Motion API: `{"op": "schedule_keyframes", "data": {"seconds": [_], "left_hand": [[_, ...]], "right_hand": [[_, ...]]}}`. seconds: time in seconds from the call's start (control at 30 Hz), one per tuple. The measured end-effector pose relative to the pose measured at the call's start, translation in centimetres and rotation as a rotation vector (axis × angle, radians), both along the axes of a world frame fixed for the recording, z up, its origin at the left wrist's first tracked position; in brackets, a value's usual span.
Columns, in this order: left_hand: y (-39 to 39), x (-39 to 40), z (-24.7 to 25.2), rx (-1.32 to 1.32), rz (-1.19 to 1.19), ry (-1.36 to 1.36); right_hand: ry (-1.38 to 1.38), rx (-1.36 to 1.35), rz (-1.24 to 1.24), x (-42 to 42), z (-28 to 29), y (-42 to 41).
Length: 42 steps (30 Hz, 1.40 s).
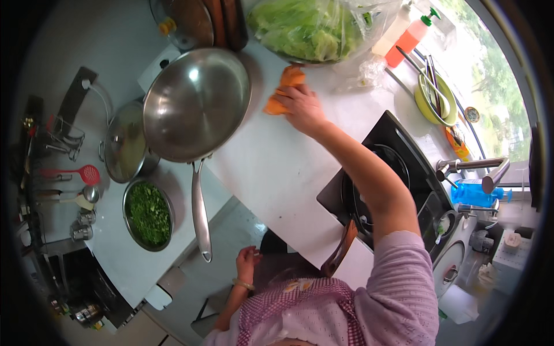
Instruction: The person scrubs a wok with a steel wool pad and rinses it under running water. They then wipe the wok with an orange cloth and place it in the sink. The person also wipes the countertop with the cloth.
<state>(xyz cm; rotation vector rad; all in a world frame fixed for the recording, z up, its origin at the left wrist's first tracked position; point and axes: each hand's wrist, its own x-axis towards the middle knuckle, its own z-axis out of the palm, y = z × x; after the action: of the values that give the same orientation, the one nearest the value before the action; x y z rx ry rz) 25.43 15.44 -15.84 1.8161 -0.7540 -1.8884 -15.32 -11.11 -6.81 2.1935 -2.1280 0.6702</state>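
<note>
My right hand [304,108] presses an orange cloth [277,107] onto the white countertop [277,173], with the arm stretched forward. Just beyond it is a bowl of lettuce [311,30] partly covered by clear plastic. To the left of the cloth, a stainless steel frying pan [199,104] rests with its handle towards me. My left hand [247,264], a bangle on its wrist, hangs below the counter edge near my apron [285,298]. Its fingers are loosely bent and apart, and no object shows in them.
A metal bowl of chopped greens [149,216] and a lidded pot [125,142] stand left. On the right are a black sink [407,147] holding a dark pan, a faucet [471,166], a blue bottle [474,193] and a green bowl of utensils [422,97]. A wooden handle [342,248] overhangs the counter edge.
</note>
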Motion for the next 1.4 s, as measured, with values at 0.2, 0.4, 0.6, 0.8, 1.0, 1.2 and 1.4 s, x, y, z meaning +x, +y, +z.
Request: {"op": "schedule_keyframes", "data": {"seconds": [0.2,0.4,0.6,0.8,1.0,1.2,1.4], "left_hand": [[-1.9,-0.4,-0.3,-0.072,-0.078,0.024],[-2.4,-1.2,1.1,-0.166,-0.179,0.002],[-3.8,-1.4,4.2,-0.209,-0.212,0.017],[-3.4,-1.5,4.2,-0.203,-0.121,0.080],[-2.8,-1.3,5.1,-0.220,-0.126,0.139],[-2.2,1.1,4.6,-0.224,0.003,0.136],[-1.7,2.2,3.7,-0.202,0.038,0.105]], "right_hand": [[-0.104,0.070,-0.262,-5.3,3.6,13.4],[-0.352,0.148,0.342,3.2,5.4,15.2],[-0.063,0.017,-0.033,-0.9,0.7,14.7],[-0.400,-0.052,0.087,3.3,5.1,14.3],[-0.257,0.148,0.459,15.2,3.6,10.6],[-0.176,0.346,0.665,14.3,3.0,14.0],[-0.246,0.419,0.721,7.8,4.2,18.3]]}}
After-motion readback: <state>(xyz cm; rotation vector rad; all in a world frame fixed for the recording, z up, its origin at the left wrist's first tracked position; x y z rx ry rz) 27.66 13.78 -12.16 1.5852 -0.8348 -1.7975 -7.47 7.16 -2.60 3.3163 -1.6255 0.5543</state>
